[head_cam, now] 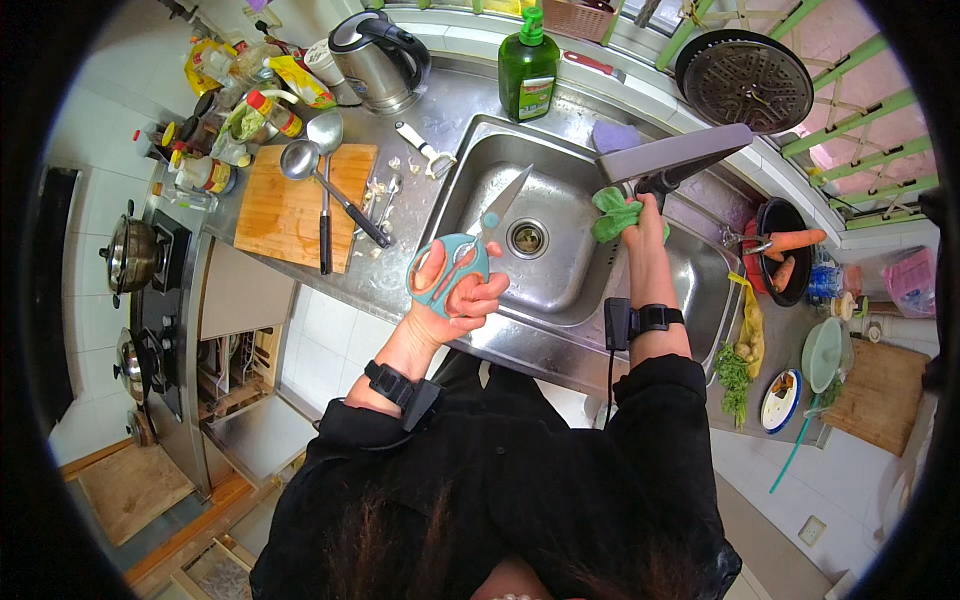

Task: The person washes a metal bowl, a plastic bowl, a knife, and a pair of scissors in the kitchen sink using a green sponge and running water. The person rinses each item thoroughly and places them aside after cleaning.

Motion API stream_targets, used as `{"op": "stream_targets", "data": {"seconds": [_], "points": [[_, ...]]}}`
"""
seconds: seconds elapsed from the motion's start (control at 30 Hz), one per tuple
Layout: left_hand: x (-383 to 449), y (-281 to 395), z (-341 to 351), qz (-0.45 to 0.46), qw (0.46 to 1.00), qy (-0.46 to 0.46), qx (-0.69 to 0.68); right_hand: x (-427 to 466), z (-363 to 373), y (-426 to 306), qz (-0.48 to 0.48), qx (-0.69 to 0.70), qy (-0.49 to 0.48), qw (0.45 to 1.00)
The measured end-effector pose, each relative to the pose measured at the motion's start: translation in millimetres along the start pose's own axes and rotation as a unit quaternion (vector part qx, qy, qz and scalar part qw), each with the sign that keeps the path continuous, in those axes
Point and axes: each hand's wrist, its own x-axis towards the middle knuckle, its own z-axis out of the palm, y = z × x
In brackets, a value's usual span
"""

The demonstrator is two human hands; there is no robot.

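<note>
My left hand (465, 292) grips a pair of kitchen scissors (448, 275) by its teal handles. The blades point away from me over the left basin of the steel sink (555, 289), above the drain strainer (527, 238). In my right hand (643, 225) is a bunched green cloth (616, 215), held between the two basins. That hand is right by the base of the grey faucet (675, 152), whose spout hides part of the area; whether my fingers touch the faucet I cannot tell. A purple sponge (615, 137) lies behind the sink's rim.
Left of the sink, a ladle (300, 160) and a spatula (325, 131) lie on a wooden cutting board (274, 202), near a peeler (424, 148) and scraps. A green soap bottle (529, 75) and kettle (375, 67) stand behind. Carrots (795, 240) sit in a black bowl on the right.
</note>
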Motion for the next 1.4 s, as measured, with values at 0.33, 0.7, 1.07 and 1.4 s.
{"op": "stream_targets", "data": {"seconds": [0.33,0.7,1.07,1.4], "points": [[6.0,-3.2,0.2,-0.033,0.998,-0.036,0.043,-21.4,-5.8,-6.9,0.022,-0.061,-0.027,0.998],[46.5,-11.2,-6.2,0.011,0.818,0.273,0.506,-155.9,-2.3,-27.3,0.007,-0.269,-0.291,0.918],[79.3,-22.9,12.6,0.066,0.292,0.3,0.906,-173.8,8.6,-6.7,0.0,-0.209,-0.286,0.935],[81.6,-24.0,12.8,0.071,0.238,0.255,0.934,-159.0,31.1,40.2,0.037,-0.158,-0.241,0.957]]}}
